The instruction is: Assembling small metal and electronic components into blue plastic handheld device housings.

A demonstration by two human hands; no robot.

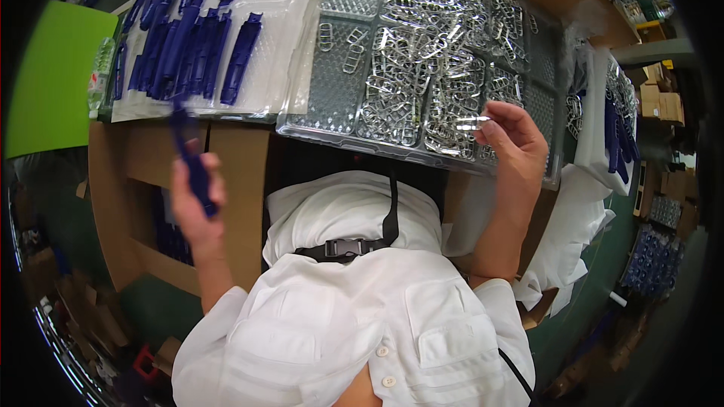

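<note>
My left hand [185, 200] is closed round a long dark-blue plastic piece [197, 181], which slants up toward the table's front edge and is blurred at its upper end. With thumb and fingertips, my right hand [519, 132] pinches a small shiny metal link [471, 123]. That hand hovers over the front right of a clear plastic tray [320, 130] divided into compartments. Many looped metal links [396, 68] fill its middle sections. Left of the tray, more blue plastic pieces [241, 56] lie side by side on a pale sheet [275, 38].
A plastic bottle [99, 75] stands at the table's left end, beside a bright green panel [56, 79]. Below the table, an open cardboard box [234, 188] holds blue pieces. On the right, white foam [596, 124] carries more links and blue pieces.
</note>
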